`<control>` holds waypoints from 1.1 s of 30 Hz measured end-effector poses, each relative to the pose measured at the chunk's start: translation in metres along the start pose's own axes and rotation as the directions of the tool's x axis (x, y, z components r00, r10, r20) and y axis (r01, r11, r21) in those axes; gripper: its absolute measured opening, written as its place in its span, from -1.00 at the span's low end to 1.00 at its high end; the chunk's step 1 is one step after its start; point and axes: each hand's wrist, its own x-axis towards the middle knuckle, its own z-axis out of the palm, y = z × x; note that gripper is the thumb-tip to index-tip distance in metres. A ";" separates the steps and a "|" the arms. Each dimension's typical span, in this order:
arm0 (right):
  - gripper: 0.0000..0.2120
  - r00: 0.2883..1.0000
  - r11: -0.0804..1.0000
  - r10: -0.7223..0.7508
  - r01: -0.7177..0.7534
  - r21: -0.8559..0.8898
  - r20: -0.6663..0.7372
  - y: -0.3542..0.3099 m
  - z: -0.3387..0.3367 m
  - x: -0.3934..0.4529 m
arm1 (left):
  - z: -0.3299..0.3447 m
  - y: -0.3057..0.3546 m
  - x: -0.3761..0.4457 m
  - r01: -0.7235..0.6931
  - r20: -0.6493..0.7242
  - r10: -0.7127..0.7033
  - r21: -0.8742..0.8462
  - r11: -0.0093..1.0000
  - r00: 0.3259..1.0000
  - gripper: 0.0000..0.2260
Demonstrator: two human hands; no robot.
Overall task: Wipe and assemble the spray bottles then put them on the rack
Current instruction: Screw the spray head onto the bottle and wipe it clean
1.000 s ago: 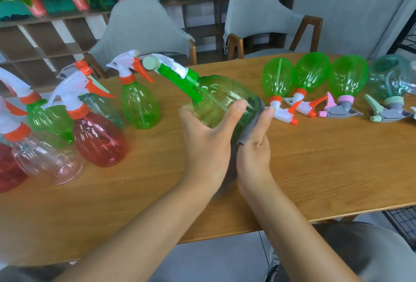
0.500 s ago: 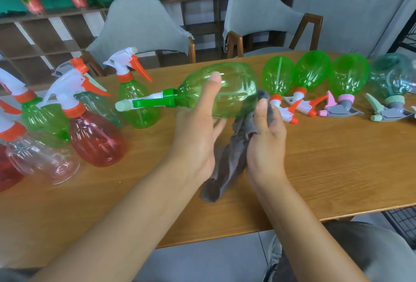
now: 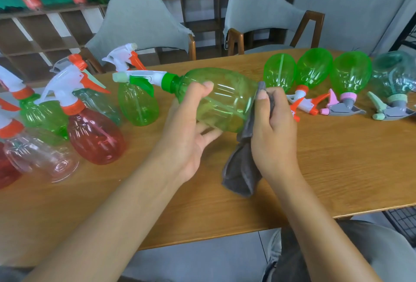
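— Report the layout.
— Wooden table (image 3: 337,169). On it, assembled bottles (image 3: 96,137) stand at my left; upside-down bottles (image 3: 351,74) at my right.

— And the bottle in work?
— The green bottle (image 3: 220,99) lies sideways above the table, nozzle left. My left hand (image 3: 189,128) grips its body. My right hand (image 3: 272,128) presses a grey cloth (image 3: 240,169) against its base.

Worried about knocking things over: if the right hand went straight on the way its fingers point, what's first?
Probably the upside-down green bottles just beyond the right hand; depth is unclear.
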 end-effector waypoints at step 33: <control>-0.64 0.905 0.757 0.177 -0.376 0.534 0.386 -0.014 0.004 -0.006 | -0.030 0.008 0.021 -0.105 -0.008 0.106 0.088 0.991 0.994 -0.44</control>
